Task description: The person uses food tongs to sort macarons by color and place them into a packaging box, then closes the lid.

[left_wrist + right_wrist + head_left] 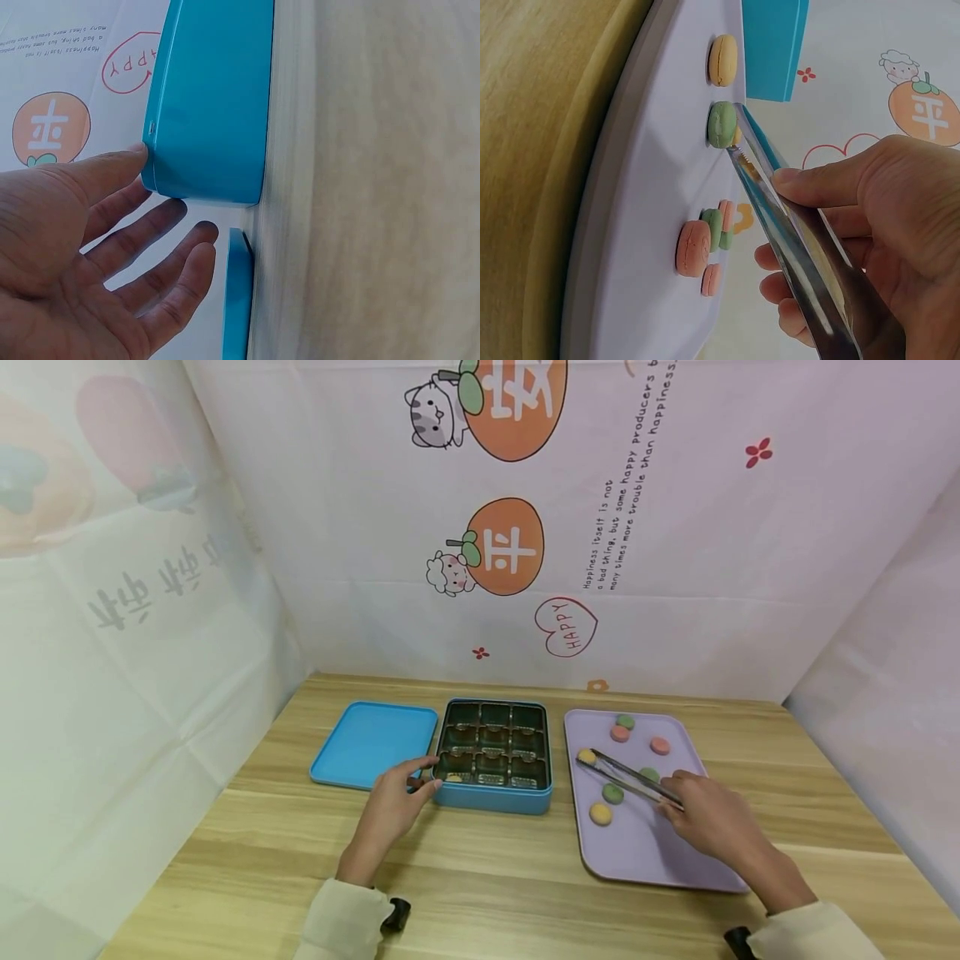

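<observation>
My right hand (708, 814) grips metal tongs (791, 247) over the lilac tray (637, 860). The tips of the tongs straddle a yellow macaron (587, 757) near the tray's left edge; in the right wrist view a green macaron (722, 124) mostly hides it. At the front left corner of the blue box (491, 798) is my left hand (390, 802), thumb at the rim and fingers loosely extended along the side. Inside, a dark insert (492, 741) is divided into several compartments, and something yellow (454, 778) lies in the front left one.
Several more macarons lie on the tray, among them a yellow one (601, 813) at the front and a pink one (660, 746) farther back. A flat blue lid (375, 739) rests left of the box. Behind the wooden table (480, 877) hangs a printed cloth (675, 635).
</observation>
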`<state>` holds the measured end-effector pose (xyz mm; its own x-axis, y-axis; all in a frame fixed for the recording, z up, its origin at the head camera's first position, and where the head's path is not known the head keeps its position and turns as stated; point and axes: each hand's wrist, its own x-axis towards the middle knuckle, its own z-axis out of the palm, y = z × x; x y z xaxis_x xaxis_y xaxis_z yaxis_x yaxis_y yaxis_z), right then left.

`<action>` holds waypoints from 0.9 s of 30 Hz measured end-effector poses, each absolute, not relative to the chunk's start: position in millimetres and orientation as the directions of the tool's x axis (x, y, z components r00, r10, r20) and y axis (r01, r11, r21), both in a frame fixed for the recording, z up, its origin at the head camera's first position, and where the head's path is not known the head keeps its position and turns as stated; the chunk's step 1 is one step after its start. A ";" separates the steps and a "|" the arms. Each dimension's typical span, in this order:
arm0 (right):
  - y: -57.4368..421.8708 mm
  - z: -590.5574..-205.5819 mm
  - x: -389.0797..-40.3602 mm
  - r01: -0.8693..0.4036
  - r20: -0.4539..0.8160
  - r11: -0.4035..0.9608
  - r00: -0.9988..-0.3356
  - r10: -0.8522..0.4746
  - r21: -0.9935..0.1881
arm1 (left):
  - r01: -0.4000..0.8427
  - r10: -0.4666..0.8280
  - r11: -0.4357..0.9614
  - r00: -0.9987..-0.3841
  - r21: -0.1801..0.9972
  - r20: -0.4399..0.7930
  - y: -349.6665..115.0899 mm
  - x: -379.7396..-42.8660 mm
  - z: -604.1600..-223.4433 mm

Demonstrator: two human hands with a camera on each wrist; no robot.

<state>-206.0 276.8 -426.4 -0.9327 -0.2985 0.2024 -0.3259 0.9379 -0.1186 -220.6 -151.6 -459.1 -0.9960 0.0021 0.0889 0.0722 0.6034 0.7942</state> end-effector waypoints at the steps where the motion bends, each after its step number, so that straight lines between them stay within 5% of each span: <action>1: 276.8 -426.4 -206.2 -0.327 0.202 0.938 -0.933 -0.300 -0.119 | 0.069 0.000 0.604 -0.996 0.794 0.087 -151.6 -220.5 -459.0; 27: 275.2 -428.7 -206.3 -0.311 0.193 0.941 -0.939 -0.283 -0.134 | 0.079 0.005 0.610 -0.995 0.788 0.096 -150.3 -219.8 -458.9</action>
